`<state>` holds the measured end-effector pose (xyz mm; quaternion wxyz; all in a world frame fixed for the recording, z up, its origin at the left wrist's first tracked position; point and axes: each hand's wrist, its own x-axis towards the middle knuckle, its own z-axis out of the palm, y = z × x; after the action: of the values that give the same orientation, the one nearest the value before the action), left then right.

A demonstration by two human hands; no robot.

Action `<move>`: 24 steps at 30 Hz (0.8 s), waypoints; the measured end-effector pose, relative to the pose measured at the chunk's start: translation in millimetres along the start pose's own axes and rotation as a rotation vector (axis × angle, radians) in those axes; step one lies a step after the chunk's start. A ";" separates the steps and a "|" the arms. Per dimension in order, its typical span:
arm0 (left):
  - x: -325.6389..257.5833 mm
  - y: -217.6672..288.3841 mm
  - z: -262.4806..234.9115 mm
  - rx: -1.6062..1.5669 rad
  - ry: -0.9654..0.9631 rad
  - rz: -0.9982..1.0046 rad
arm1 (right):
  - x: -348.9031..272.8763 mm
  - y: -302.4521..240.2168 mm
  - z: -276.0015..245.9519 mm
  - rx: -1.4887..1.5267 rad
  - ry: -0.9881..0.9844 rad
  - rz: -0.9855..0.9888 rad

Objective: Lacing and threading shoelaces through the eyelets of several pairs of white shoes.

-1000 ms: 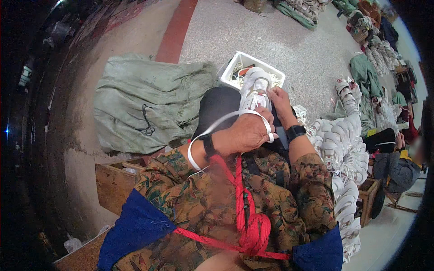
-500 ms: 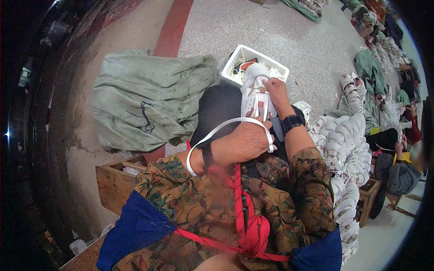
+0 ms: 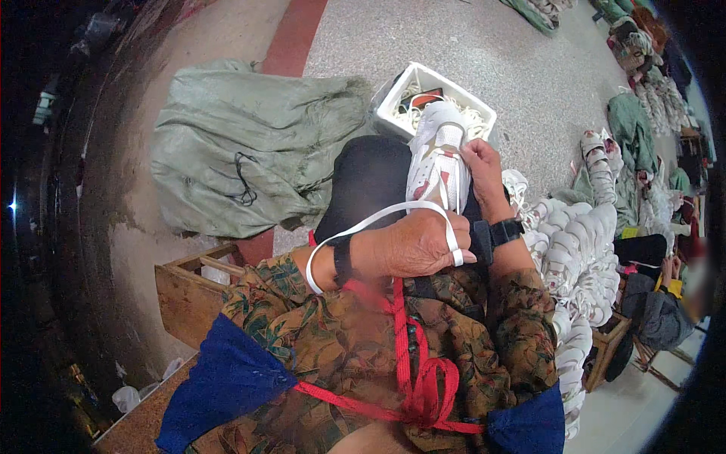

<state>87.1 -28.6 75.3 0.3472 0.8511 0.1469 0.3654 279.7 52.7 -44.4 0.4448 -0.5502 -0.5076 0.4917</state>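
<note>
Left hand (image 3: 427,242): fingers clenched, white lace (image 3: 412,204) looped across; right hand (image 3: 484,168): fingertips at the edge of the white shoe (image 3: 437,170), grip impossible to tell; shoe beside the left knee (image 3: 370,178), toe toward the box (image 3: 456,88)

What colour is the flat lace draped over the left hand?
White; the lace shows best in the head view.

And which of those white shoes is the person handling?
The shoe at the knees, toe toward the white box, left hand at its near end, right hand at its side; the other shoes lie heaped to the right.
</note>
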 end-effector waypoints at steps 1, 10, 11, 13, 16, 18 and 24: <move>0.5 -0.3 2.7 -0.006 -0.001 0.018 | -5.3 -0.4 -2.3 -0.008 0.003 0.015; -3.8 10.4 8.4 0.000 0.012 0.048 | -59.2 -27.1 6.3 -0.108 0.020 -0.349; -4.3 12.5 7.8 0.003 -0.035 0.016 | -60.6 -30.1 7.6 -0.079 0.034 -0.336; -5.6 14.1 8.7 -0.002 -0.014 0.034 | -62.9 -35.3 10.2 -0.085 0.017 -0.312; -7.5 15.8 7.9 -0.012 0.008 0.055 | -63.3 -40.0 15.1 -0.106 0.005 -0.338; -8.4 18.0 6.3 -0.011 0.018 0.055 | -64.1 -37.2 14.2 -0.122 -0.003 -0.389; -12.8 21.1 2.8 -0.028 0.072 -0.017 | -82.9 -44.3 20.8 -0.463 -0.025 -0.529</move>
<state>80.2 -51.5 81.9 0.3566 0.8313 0.1615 0.3946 253.6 -26.1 4.3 0.4139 -0.4800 -0.7360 0.2379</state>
